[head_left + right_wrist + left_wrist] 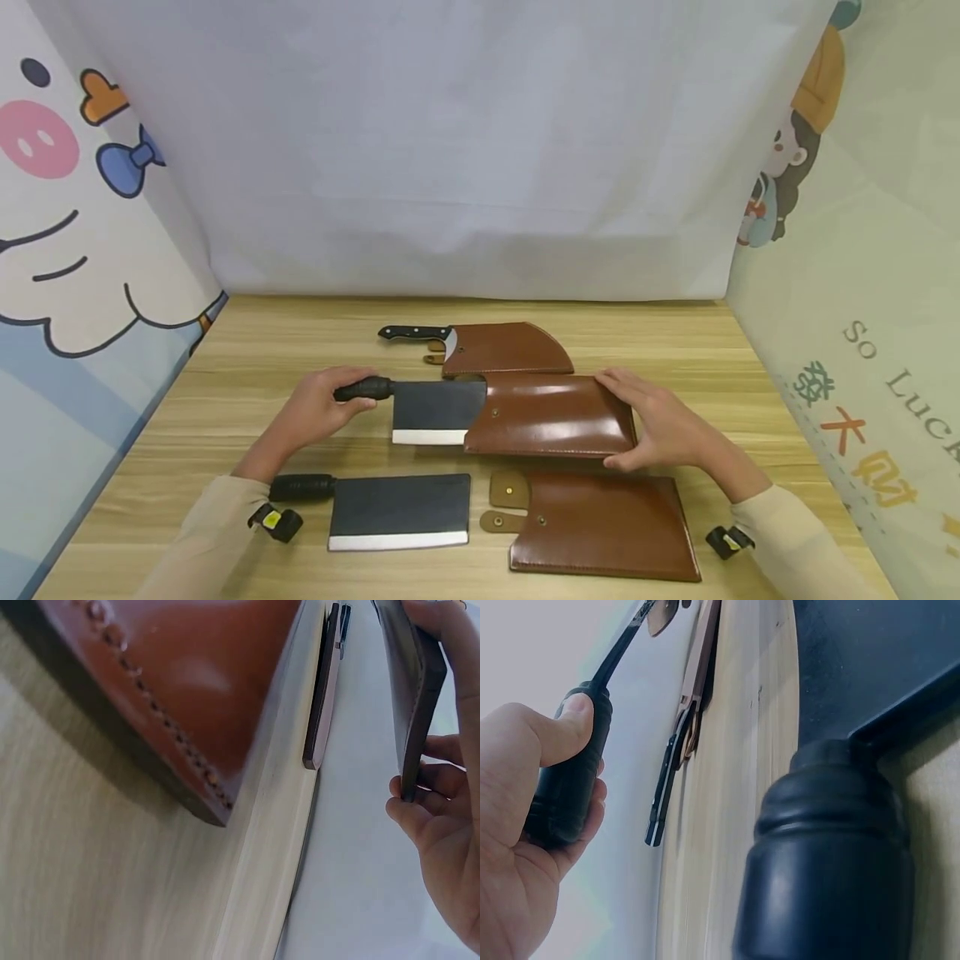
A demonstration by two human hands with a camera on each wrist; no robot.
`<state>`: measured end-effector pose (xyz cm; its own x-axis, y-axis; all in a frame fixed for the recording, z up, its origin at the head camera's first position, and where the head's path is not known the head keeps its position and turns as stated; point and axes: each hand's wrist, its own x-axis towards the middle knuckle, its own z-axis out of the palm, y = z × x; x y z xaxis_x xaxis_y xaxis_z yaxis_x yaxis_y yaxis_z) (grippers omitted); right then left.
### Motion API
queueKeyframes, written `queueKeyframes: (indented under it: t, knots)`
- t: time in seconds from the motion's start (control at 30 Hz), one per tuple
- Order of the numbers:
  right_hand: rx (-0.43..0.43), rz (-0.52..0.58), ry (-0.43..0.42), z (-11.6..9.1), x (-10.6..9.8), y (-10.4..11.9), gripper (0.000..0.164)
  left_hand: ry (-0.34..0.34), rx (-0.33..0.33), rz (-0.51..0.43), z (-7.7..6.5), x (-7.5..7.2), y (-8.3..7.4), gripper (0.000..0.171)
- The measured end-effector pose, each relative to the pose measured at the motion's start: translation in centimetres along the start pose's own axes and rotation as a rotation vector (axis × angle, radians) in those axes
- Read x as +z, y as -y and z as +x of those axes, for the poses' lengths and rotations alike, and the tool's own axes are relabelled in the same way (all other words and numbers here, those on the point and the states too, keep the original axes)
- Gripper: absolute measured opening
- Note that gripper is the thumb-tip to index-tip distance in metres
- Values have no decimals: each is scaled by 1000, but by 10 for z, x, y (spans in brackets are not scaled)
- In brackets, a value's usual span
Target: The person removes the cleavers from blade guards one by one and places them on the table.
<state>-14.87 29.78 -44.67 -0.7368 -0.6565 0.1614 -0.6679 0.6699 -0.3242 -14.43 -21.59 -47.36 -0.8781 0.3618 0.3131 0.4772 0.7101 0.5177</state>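
My left hand grips the black handle of a cleaver, thumb along the handle's side. The cleaver's dark blade with a bright edge runs to the right, its far part hidden inside a glossy brown leather sheath. At the sheath's right end, my right hand holds it with fingers on the far edge and thumb on the near edge. The right wrist view shows the fingers curled round the end of this sheath, which appears raised off the table.
In front lies a second cleaver, with another brown sheath to its right, its snap straps spread. Behind, a black-handled knife sits in a third sheath. White cloth hangs behind the wooden table.
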Motion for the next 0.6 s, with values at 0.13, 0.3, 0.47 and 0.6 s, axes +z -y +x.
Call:
queueKeyframes:
  t: [0.13,0.3,0.47,0.6]
  knots:
    - [7,2,8,-1,-1,-1,117,3,-11,-11,-2,-1,0,44]
    - [18,6,1,-2,-3,-4,117,-4,-39,-19,-3,-4,2,43]
    - [14,3,-4,-4,-3,-8,116,5,-53,-19,-4,-7,4,44]
    - [16,12,-3,-6,-3,-10,115,8,-55,-22,-5,-9,7,44]
